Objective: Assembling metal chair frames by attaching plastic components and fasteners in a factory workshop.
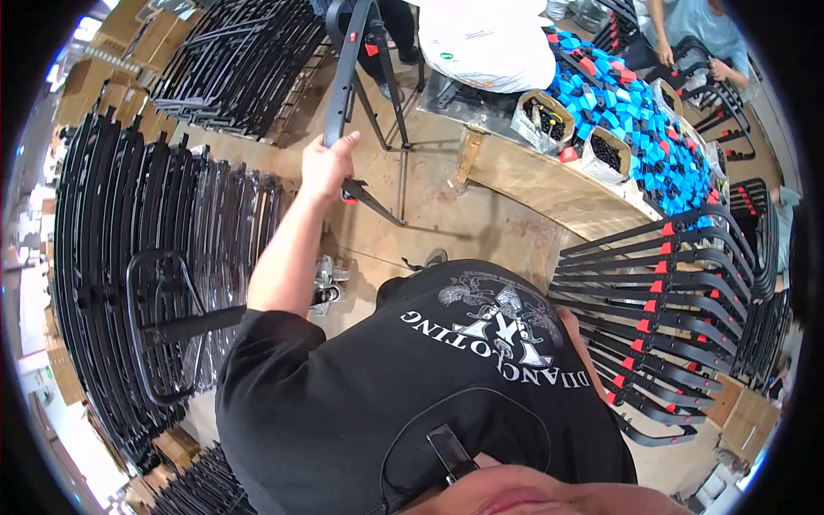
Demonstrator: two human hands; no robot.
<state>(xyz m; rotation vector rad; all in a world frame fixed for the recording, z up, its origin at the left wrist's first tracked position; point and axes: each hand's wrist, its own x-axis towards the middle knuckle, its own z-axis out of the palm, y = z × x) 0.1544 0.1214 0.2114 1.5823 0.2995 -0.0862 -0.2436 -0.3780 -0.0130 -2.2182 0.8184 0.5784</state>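
Black frame [341,90] in left fingers [345,144], between stacked parts [236,69] and bench [532,178]

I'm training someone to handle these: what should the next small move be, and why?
Probably bring the right hand, not visible here, across to steady the dark frame: only the left hand visibly grips it, and it stretches well beyond that grip.

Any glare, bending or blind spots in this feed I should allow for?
Head view: black surrounds the round image, and straight edges bow toward the rim; the far left edge washes out white; glare streaks the clear-wrapped frames; the left hand and the dark frame it grips look reasonably sharp.
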